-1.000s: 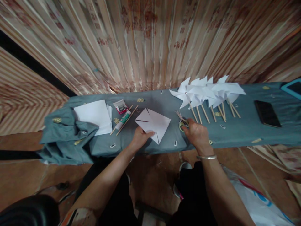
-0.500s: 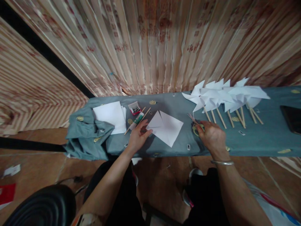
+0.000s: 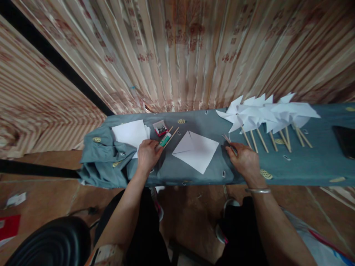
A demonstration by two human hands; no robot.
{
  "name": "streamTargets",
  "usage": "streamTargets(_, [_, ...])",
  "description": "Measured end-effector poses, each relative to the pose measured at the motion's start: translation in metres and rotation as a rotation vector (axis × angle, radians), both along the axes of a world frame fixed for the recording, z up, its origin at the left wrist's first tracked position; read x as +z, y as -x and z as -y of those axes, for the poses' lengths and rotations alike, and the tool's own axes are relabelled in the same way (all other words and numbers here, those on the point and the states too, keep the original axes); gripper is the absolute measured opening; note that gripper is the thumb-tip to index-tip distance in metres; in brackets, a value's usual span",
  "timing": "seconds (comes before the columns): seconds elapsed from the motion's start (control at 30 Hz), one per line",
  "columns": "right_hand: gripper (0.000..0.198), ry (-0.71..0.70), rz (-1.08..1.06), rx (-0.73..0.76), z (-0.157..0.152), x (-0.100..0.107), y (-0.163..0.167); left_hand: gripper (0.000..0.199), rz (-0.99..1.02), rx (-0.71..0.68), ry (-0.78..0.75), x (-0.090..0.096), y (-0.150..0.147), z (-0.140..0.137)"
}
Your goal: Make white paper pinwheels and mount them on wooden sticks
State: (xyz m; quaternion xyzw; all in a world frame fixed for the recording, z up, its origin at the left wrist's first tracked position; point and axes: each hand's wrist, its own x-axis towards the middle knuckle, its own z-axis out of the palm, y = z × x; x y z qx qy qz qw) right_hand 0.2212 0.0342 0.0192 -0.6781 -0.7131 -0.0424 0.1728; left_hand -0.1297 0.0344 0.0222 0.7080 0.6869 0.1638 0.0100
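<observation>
My left hand (image 3: 148, 154) is closed at the lower end of a green and white glue stick (image 3: 165, 139), its fingertips partly hidden behind the hand. Two thin wooden sticks (image 3: 173, 135) lie alongside the glue stick. To the right, a square white sheet of paper (image 3: 198, 152) lies flat, turned cornerwise, with slits cut in from two of its corners. My right hand (image 3: 245, 160) is closed over the handles of a pair of scissors (image 3: 226, 138); their blades point up and left, toward the paper.
A stack of white paper (image 3: 129, 133) and a small red box of metal pins (image 3: 160, 128) stand at the left. Several paper pinwheels (image 3: 257, 112) on wooden sticks lie at the back right. A dark phone-like object (image 3: 345, 140) rests at the far right of the cloth-covered table (image 3: 310, 166).
My left hand has left the edge of the cut paper and moved left to the glue stick. My right hand stays by the scissors, now covering more of their handles.
</observation>
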Motion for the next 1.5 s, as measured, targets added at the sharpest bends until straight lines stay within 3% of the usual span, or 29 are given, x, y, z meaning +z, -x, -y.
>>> streamTargets(0.23, [0.035,-0.002,-0.107,0.018,0.002,0.007,-0.005,0.022,0.096,0.028,-0.007,0.011,-0.001,0.0])
streamTargets(0.4, [0.03,-0.02,-0.502,0.043,0.009,0.014,0.016,0.023,0.512,-0.038,-0.113,0.021,-0.024,0.009])
streamTargets(0.47, [0.031,0.117,-0.836,0.102,0.015,0.013,0.034,0.024,0.697,-0.156,-0.066,0.021,-0.043,0.017])
streamTargets(0.53, [0.039,0.36,-1.226,0.227,0.022,0.011,0.054,0.023,0.807,-0.269,0.023,0.02,-0.063,0.026])
streamTargets(0.6, [0.041,0.572,-1.471,0.267,0.027,0.009,0.07,0.021,0.861,-0.356,0.084,0.018,-0.078,0.033])
streamTargets(0.7, [0.038,0.671,-1.708,0.181,0.03,0.009,0.083,0.019,0.887,-0.426,0.114,0.015,-0.09,0.039])
streamTargets(0.83, [0.033,0.675,-1.859,0.115,0.024,0.015,0.084,0.025,0.924,-0.411,0.146,0.013,-0.087,0.038])
streamTargets(0.93, [0.036,0.617,-1.972,0.024,0.015,0.018,0.078,0.031,0.86,-0.37,0.138,0.011,-0.072,0.033])
streamTargets(1.1, [0.038,0.548,-2.075,-0.13,0.002,0.013,0.066,0.031,0.397,-0.177,0.04,0.002,-0.036,0.019])
streamTargets(1.2, [0.035,0.524,-2.096,-0.15,-0.002,0.008,0.064,0.029,0.202,-0.147,0.04,-0.005,-0.024,0.013])
streamTargets(1.37, [0.033,0.524,-2.128,-0.129,-0.005,0.006,0.064,0.034,0.131,-0.207,0.059,-0.01,-0.021,0.012])
streamTargets(1.5, [0.021,0.517,-2.143,-0.091,-0.007,0.003,0.062,0.042,0.12,-0.241,-0.098,-0.003,-0.026,0.016])
